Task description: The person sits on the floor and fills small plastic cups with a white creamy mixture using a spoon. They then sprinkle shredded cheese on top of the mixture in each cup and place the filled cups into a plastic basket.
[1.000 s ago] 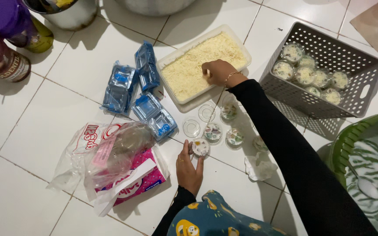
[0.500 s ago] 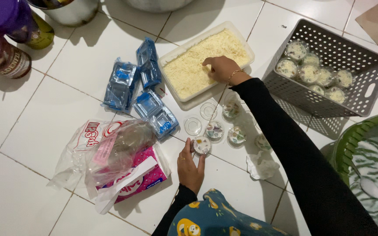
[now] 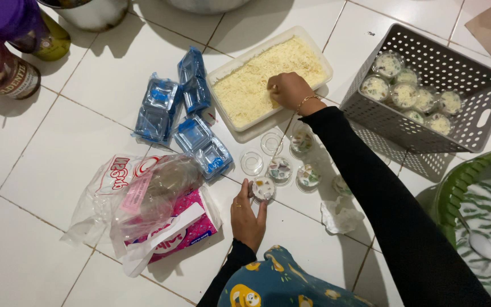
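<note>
White tiled floor (image 3: 41, 170). Right hand (image 3: 288, 91) pinches grated cheese in the clear tub (image 3: 268, 79); left hand (image 3: 248, 217) cups a small filled cup (image 3: 263, 188).

Small round clear cup (image 3: 263, 188): filled with pale cream and coloured pieces, uncovered, upright on the white tiled floor, held at its near side by the left hand's fingertips, lowest in a cluster of similar cups

Rectangular clear tub (image 3: 268, 81): open, full of pale yellow shredded cheese, lying flat on the floor, the right hand's fingers pressed into its right side
</note>
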